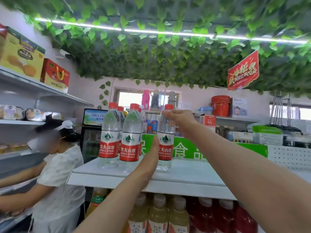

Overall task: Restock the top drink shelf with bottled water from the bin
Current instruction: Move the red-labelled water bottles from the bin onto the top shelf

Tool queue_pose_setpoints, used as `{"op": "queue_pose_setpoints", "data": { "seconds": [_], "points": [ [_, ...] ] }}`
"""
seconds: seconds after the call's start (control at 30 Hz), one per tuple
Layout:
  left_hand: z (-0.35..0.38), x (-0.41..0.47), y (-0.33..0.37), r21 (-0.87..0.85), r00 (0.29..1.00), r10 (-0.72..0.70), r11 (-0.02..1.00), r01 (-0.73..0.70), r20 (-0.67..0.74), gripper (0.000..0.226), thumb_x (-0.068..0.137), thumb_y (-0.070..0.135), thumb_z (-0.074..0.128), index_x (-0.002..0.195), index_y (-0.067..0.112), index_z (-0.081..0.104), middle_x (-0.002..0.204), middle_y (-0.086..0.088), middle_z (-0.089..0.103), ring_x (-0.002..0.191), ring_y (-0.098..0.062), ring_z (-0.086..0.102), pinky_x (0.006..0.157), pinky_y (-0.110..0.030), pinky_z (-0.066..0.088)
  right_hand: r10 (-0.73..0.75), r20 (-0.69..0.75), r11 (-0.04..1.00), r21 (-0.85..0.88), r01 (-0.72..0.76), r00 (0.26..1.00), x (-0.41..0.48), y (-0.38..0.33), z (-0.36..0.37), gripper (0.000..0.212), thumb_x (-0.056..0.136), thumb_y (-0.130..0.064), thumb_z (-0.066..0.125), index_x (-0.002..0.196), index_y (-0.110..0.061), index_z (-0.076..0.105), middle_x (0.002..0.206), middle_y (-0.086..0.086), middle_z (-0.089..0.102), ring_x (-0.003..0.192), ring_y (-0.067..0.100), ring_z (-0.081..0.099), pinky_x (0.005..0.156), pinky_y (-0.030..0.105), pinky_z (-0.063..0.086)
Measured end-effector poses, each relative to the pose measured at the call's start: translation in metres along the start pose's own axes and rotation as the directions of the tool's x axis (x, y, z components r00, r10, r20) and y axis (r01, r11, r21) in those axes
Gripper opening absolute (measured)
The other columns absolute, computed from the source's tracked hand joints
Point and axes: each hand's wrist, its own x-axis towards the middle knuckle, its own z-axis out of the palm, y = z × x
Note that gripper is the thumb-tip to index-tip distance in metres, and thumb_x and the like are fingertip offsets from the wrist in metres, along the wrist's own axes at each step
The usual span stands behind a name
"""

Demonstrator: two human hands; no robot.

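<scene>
Two hands meet at one water bottle (pixel 165 132) standing upright on the white top shelf (pixel 193 174), centre of the frame. The right hand (pixel 178 117) pinches the bottle's neck just under the red cap, fingers curled round it. The left hand (pixel 151 158) is open, fingers straight, its edge against the left side of the bottle's red label. Just left of it stand two front bottles (pixel 131 133) of the same water, with more behind them. On the shelf below, at the bottom of the frame, are pale tea bottles (pixel 158 214) and red drinks (pixel 223 216). Another person (pixel 58 174) in white is bent over at lower left.
</scene>
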Motion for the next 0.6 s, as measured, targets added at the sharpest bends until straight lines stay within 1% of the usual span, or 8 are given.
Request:
{"op": "queue_pose_setpoints", "data": {
  "seconds": [0.03,0.07,0.13,0.2,0.3,0.4,0.47,0.6],
  "points": [
    [0.000,0.004,-0.003,0.020,1.000,-0.001,1.000,0.002,-0.007,0.057,0.081,0.082,0.018,0.124,0.058,0.047,0.133,0.023,0.046,0.118,0.003,0.047,0.109,-0.032,0.024,0.005,0.000,1.000,0.000,-0.005,1.000,0.004,0.003,0.003,0.052,0.071,-0.040,0.089,0.111,-0.011,0.074,0.112,0.009,0.074,0.106,0.028,0.069,0.102,0.054,0.053],
    [0.000,0.008,-0.007,0.052,1.000,0.001,0.999,0.000,-0.011,0.072,0.083,0.081,0.016,0.143,0.049,0.039,0.149,0.019,0.037,0.135,-0.005,0.039,0.117,-0.036,0.020,0.012,0.002,1.000,0.001,-0.012,1.000,0.008,0.005,0.007,0.058,0.068,-0.043,0.090,0.113,-0.010,0.073,0.114,0.009,0.074,0.108,0.029,0.068,0.103,0.054,0.052],
    [-0.001,0.012,-0.010,0.112,1.000,0.010,0.994,-0.008,-0.019,0.091,0.080,0.081,0.012,0.158,0.034,0.018,0.163,0.010,0.021,0.149,-0.014,0.022,0.124,-0.045,0.014,0.014,0.011,1.000,-0.004,-0.014,1.000,0.014,0.010,0.014,0.069,0.064,-0.047,0.089,0.119,-0.009,0.072,0.120,0.011,0.072,0.111,0.030,0.066,0.105,0.053,0.051],
    [-0.003,0.015,-0.011,0.151,0.999,0.031,0.988,-0.027,-0.021,0.096,0.079,0.081,0.012,0.160,0.028,0.010,0.166,0.006,0.016,0.152,-0.014,0.015,0.124,-0.047,0.012,0.001,0.018,1.000,-0.022,-0.001,1.000,0.021,0.014,0.019,0.064,0.067,-0.048,0.088,0.117,-0.011,0.071,0.123,0.011,0.071,0.109,0.028,0.064,0.103,0.048,0.051],
    [-0.006,0.020,-0.012,0.210,0.999,0.011,0.978,-0.004,-0.031,0.078,0.094,0.068,0.010,0.160,0.026,0.004,0.167,0.004,0.004,0.153,-0.015,0.003,0.125,-0.045,0.004,0.011,0.024,0.999,-0.030,-0.010,1.000,0.028,0.020,0.025,0.068,0.071,-0.047,0.087,0.124,-0.009,0.070,0.127,0.011,0.069,0.114,0.028,0.063,0.106,0.049,0.048],
    [-0.006,0.023,-0.014,0.329,1.000,0.021,0.944,-0.017,-0.007,0.065,0.101,0.057,0.007,0.159,0.028,-0.001,0.167,0.002,-0.007,0.153,-0.018,-0.006,0.124,-0.042,0.000,0.012,0.030,0.999,-0.044,-0.011,0.999,0.035,0.024,0.030,0.065,0.074,-0.044,0.087,0.124,-0.006,0.070,0.126,0.012,0.070,0.117,0.029,0.064,0.108,0.048,0.046],
    [-0.007,0.028,-0.017,0.316,1.000,0.009,0.949,-0.004,-0.014,0.070,0.100,0.061,0.009,0.159,0.026,-0.002,0.167,0.004,-0.006,0.153,-0.017,-0.005,0.124,-0.043,0.000,0.006,0.026,0.999,-0.051,-0.005,1.000,0.038,0.026,0.032,0.063,0.075,-0.045,0.086,0.122,-0.007,0.071,0.125,0.011,0.070,0.115,0.027,0.065,0.106,0.046,0.047],
    [-0.007,0.041,-0.023,0.281,0.998,-0.026,0.959,0.040,-0.054,0.078,0.096,0.068,0.010,0.159,0.024,-0.004,0.167,0.002,-0.005,0.153,-0.016,-0.006,0.124,-0.042,-0.001,0.000,0.040,0.998,-0.068,0.002,0.999,0.043,0.029,0.035,0.071,0.071,-0.050,0.086,0.126,-0.008,0.070,0.128,0.011,0.069,0.120,0.029,0.063,0.109,0.049,0.046]
  ]
}}
